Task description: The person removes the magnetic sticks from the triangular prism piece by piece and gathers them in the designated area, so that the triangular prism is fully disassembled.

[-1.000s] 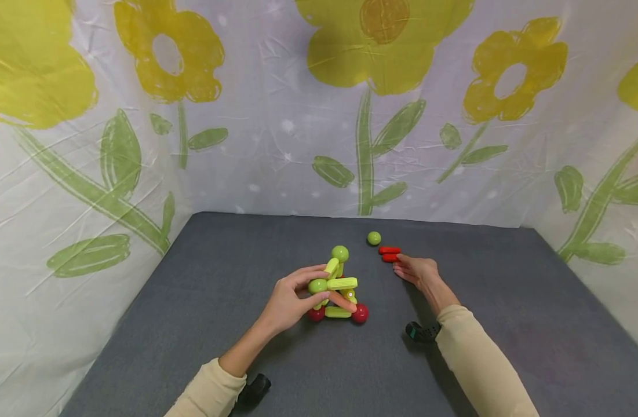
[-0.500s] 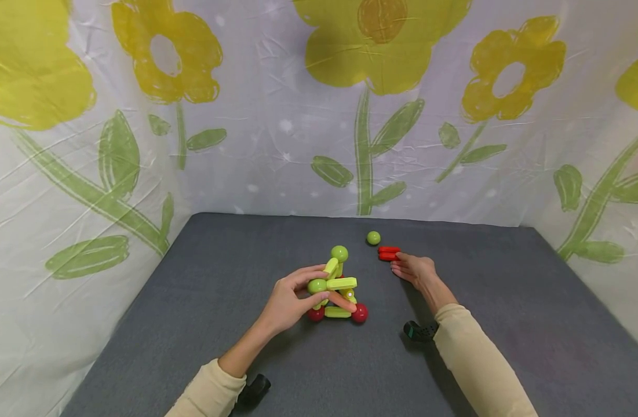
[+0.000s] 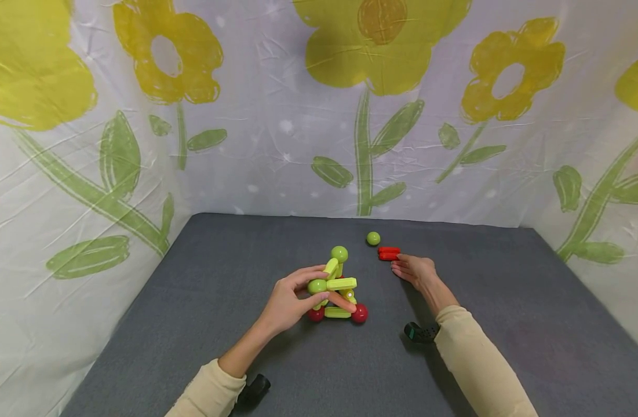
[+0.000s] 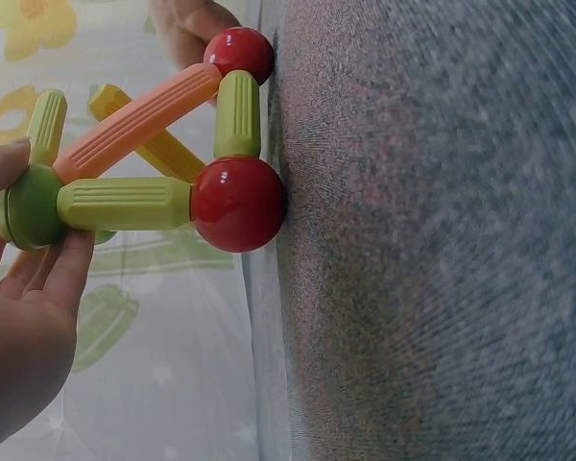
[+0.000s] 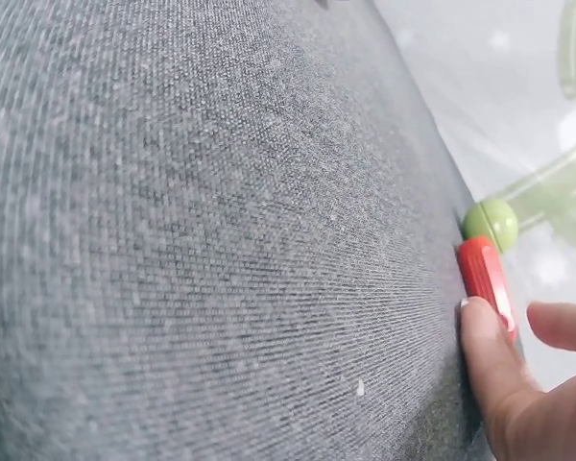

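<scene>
Thumb and fingers of my left hand (image 3: 284, 304) pinch a green ball (image 3: 317, 286) at an upper corner of a frame built from magnetic rods and balls. Yellow-green rods (image 4: 130, 204), an orange curved rod (image 4: 139, 122) and a yellow rod (image 4: 154, 139) join its corners. Its red balls (image 4: 238, 204) rest on the table, and another green ball (image 3: 339, 253) tops the far side. Farther right, my right hand (image 3: 419, 272) reaches two red rods (image 3: 389, 253) lying side by side. Its fingertips touch their near ends; in the right wrist view thumb and finger stand apart beside a red rod (image 5: 485, 274).
A loose green ball (image 3: 373, 238) lies just beyond the red rods, near the back of the dark grey table (image 3: 235, 272). A white cloth (image 3: 266, 145) printed with yellow flowers hangs round the back and sides. Both wrists wear black camera straps (image 3: 422, 332).
The nearer red rod has shifted slightly left, lining up against the other one, as my right hand moved a little left. My left hand and the frame stay still.
</scene>
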Demonstrator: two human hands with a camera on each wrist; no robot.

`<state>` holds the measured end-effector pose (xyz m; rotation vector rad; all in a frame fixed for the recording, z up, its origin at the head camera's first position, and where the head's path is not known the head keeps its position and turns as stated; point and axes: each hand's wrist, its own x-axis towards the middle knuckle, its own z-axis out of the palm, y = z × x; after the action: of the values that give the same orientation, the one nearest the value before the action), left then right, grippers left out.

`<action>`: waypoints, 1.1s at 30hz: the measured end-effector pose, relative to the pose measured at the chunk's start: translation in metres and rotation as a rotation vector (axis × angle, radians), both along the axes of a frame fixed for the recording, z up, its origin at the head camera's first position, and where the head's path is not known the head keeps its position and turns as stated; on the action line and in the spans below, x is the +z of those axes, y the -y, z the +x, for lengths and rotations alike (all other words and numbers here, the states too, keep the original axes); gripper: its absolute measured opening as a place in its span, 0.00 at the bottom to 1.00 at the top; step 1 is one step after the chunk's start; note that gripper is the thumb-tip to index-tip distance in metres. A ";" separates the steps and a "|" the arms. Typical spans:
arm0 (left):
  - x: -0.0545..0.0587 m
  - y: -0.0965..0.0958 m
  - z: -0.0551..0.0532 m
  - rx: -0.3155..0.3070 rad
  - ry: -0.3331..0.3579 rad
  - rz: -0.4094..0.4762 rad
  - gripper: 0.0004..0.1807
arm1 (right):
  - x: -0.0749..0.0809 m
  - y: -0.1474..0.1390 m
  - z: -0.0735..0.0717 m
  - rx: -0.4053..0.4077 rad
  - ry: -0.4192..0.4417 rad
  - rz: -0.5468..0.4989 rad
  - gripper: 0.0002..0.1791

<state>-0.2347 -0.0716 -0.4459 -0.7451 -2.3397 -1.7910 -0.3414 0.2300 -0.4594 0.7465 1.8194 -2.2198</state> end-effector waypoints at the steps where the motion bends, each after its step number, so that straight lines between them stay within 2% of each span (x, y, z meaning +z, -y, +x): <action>1: 0.000 0.000 0.000 -0.001 -0.001 0.002 0.19 | 0.000 0.000 0.000 0.005 0.000 -0.001 0.27; 12: 0.000 0.000 0.000 -0.001 0.005 0.011 0.19 | -0.004 -0.003 0.002 0.028 -0.012 -0.029 0.27; 19: 0.034 -0.004 0.019 -0.002 0.014 -0.014 0.18 | 0.003 -0.003 0.007 0.028 -0.021 -0.043 0.33; 20: 0.031 -0.004 0.017 -0.001 0.010 -0.012 0.19 | 0.004 -0.003 0.009 0.040 -0.027 -0.030 0.34; 23: 0.019 -0.003 0.010 -0.001 0.007 -0.002 0.19 | 0.007 -0.003 0.012 0.112 -0.053 0.007 0.35; 26: 0.006 -0.002 0.003 -0.004 0.001 0.010 0.20 | 0.009 -0.002 0.015 0.228 -0.087 0.008 0.33; 33: 0.000 0.001 0.000 -0.010 0.005 0.019 0.20 | 0.012 0.002 0.025 0.487 -0.171 -0.020 0.32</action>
<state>-0.2348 -0.0723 -0.4459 -0.7518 -2.3223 -1.8189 -0.3161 0.2279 -0.4475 0.0865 1.8058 -2.0157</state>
